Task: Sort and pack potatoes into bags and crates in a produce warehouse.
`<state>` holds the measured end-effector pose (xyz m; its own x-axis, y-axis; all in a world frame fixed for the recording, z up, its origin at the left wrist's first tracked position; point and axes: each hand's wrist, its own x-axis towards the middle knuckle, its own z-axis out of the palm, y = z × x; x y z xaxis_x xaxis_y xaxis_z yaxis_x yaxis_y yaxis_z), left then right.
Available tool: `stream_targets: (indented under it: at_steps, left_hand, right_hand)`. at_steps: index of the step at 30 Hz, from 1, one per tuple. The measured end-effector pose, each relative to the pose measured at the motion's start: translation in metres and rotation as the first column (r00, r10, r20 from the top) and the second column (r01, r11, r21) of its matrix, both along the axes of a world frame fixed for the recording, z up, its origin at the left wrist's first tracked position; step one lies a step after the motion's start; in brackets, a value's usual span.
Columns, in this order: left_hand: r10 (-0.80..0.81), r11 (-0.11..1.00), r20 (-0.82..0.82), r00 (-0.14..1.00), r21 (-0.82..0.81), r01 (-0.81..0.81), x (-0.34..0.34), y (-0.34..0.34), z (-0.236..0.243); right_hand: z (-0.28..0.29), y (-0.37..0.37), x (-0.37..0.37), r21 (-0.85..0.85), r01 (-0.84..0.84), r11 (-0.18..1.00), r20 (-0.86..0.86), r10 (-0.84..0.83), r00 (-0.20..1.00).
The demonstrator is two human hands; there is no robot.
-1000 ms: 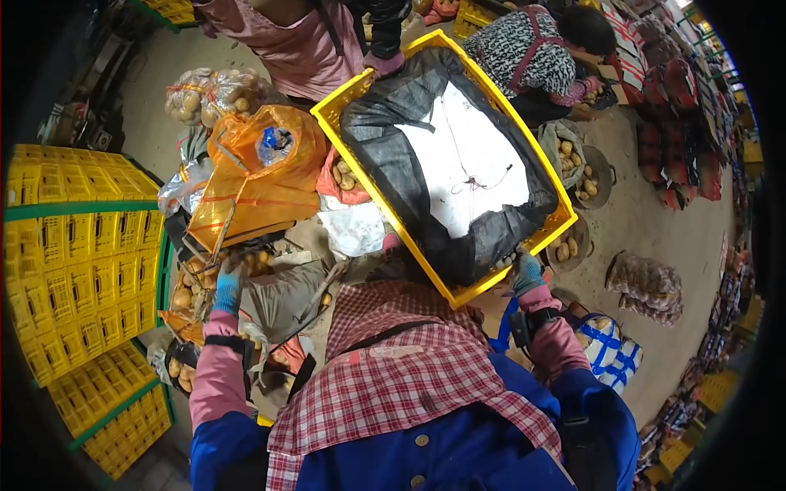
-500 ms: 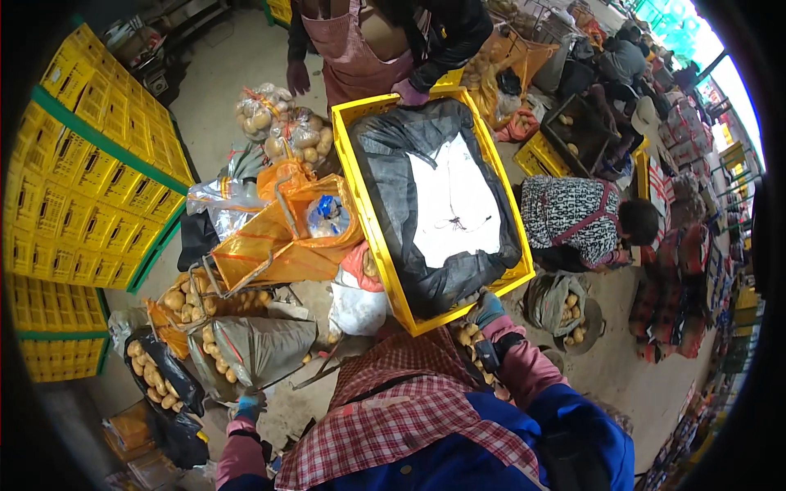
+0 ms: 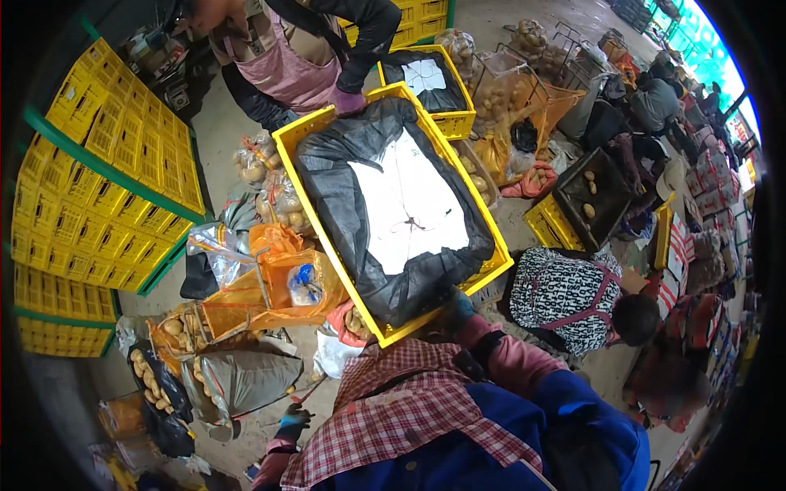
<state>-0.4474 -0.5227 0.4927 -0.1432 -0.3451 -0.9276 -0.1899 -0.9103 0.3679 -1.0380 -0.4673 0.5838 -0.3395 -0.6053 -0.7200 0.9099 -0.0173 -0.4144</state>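
Note:
Right in front of me is a yellow plastic crate (image 3: 498,268), lined with black sheeting (image 3: 336,155) and covered in the middle by a white sheet (image 3: 409,196) with thin string over it. My right hand (image 3: 460,311), in a blue glove, grips the crate's near rim; its fingers are partly in shadow. At the far rim, a co-worker's purple-gloved hand (image 3: 348,100) holds the same crate. My left hand (image 3: 295,419), gloved in blue and black, hangs low at my side with its fingers apart and nothing in it, near a grey sack (image 3: 254,380) of potatoes.
Stacked yellow crates (image 3: 98,213) stand at the left. An orange mesh bag (image 3: 237,307) on a metal frame and a black bag of potatoes (image 3: 151,380) lie before them. Beyond the co-worker sits another lined crate (image 3: 450,123). A crouching person (image 3: 565,295) is at the right.
The held crate has shifted left in view, with the co-worker at its far end. Another lined crate behind it has come into sight. My left hand has come closer to my body.

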Motion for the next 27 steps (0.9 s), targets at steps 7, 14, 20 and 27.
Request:
stream_targets:
  at_steps: [7,14,20,27]
  left_hand:
    - [-0.088,0.954,0.033,0.996,-0.285,0.094,-0.165,-0.019,0.044]
    - [0.117,0.927,0.263,0.958,-0.376,-0.010,-0.214,-0.058,-0.013]
    - [0.187,0.360,0.366,0.912,-0.889,0.283,-0.381,-0.263,0.127]
    - [0.002,-0.462,0.690,0.724,-0.641,0.613,-0.511,-0.423,0.253]
  right_hand:
    - [0.015,-0.110,-0.073,0.474,-0.381,0.794,-0.784,0.578,0.227]
    - [-0.081,-0.207,-0.127,-0.230,-0.552,0.802,-0.389,0.444,0.807]
    - [-0.007,-0.319,-0.174,0.120,-0.807,0.579,-0.530,0.725,0.441]
    - [-0.046,-0.490,-0.204,-0.232,-0.201,0.952,0.525,0.297,0.798]
